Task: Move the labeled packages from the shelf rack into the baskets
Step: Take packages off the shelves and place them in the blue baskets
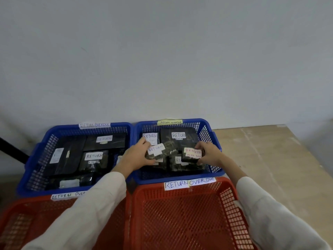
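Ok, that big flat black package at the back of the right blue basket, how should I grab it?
Come from above and pinch its right edge. The black package lies flat, its far edge by the blue basket wall, and smaller packages overlap its near edge, so that side looks freest.

Packages lie in two far baskets — two near baskets stand before them.
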